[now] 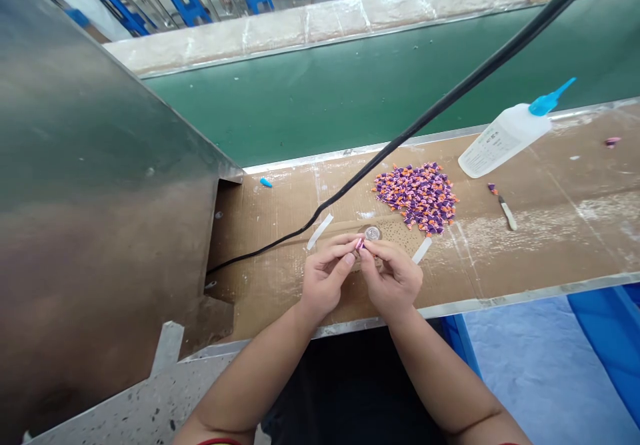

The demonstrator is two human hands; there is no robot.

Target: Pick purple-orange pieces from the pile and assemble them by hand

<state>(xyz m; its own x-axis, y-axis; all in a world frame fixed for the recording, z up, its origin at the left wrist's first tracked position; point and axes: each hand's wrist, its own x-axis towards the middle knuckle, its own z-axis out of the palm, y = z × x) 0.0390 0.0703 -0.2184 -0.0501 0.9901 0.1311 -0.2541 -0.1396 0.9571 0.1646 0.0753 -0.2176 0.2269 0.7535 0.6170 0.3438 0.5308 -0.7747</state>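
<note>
My left hand [327, 275] and my right hand [393, 275] meet over the cardboard-covered bench [525, 245], fingertips pinched together on one tiny pink-purple piece [359, 243]. Just beyond the fingertips lies a small round metal disc [373, 233] on a taped cardboard patch. A heap of several small purple and orange pieces [416, 196] sits a little farther back and to the right.
A white glue bottle [505, 139] with a blue nozzle lies on its side at right. A small white-handled tool [506, 210] rests near it. A black cable [450, 101] crosses diagonally above the bench. A metal housing [90, 198] fills the left; a green conveyor belt [350, 91] runs behind.
</note>
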